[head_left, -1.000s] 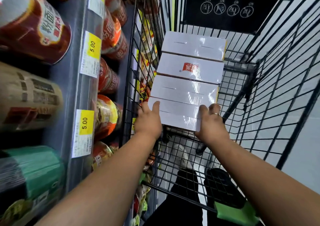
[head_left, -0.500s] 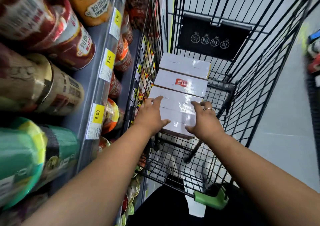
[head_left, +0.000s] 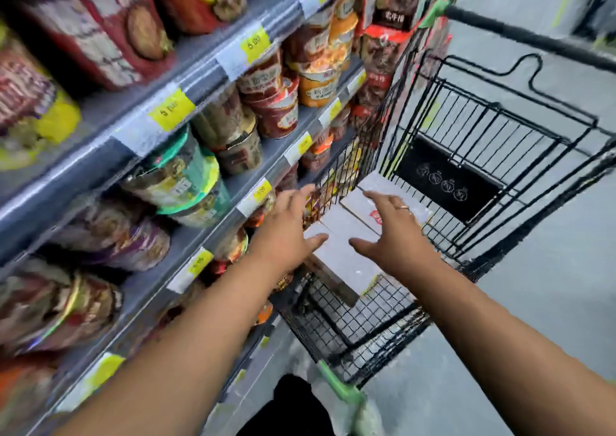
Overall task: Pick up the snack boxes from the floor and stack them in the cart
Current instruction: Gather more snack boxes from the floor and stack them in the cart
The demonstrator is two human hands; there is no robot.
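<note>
Both my hands are empty, fingers spread and straight. My left hand (head_left: 286, 235) hangs over the near left corner of the white boxes (head_left: 343, 255), and my right hand (head_left: 395, 235), a ring (head_left: 404, 207) on one finger, hangs over their right side. The picture is smeared by motion, so I cannot tell whether a thumb or palm actually touches the wrap. The boxes lie in a row inside the cart (head_left: 363, 335), on its wire bottom close to the left wall. My hands cover part of their tops, so I cannot count them or say how many layers deep they go. Only a scrap of red print shows beside my right hand. The cart's right side runs out of the picture. A black plate (head_left: 446, 182) on its far wall carries round marks too blurred to read. On the shelf (head_left: 213, 78) at my left, the noodle cups (head_left: 276, 102) and yellow price tags (head_left: 171, 108) are smudged, their numbers barely legible.
</note>
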